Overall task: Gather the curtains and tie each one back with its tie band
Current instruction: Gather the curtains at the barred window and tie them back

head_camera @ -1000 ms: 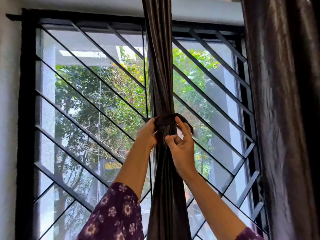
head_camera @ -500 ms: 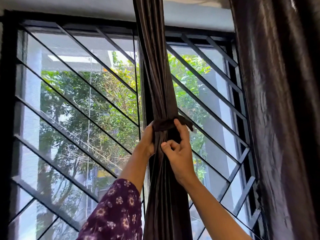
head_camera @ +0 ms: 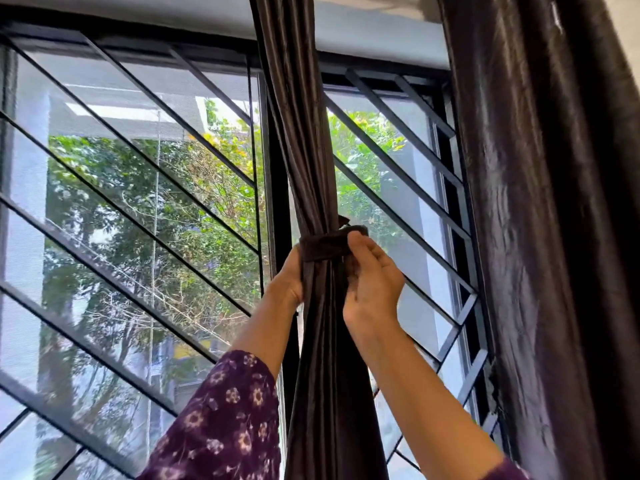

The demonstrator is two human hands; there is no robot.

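At frame centre, our left hand (head_camera: 286,276) clasps the gathered curtain (head_camera: 306,150) while our right hand (head_camera: 373,284) pinches the tie band (head_camera: 322,247) round it; we should pull snug, holding the band level.

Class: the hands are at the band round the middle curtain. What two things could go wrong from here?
1. The right hand pinches the band at its end; released too soon, the band may slacken and the middle curtain, held by the left hand, spread out.
2. The right curtain hangs untied and could be overlooked.
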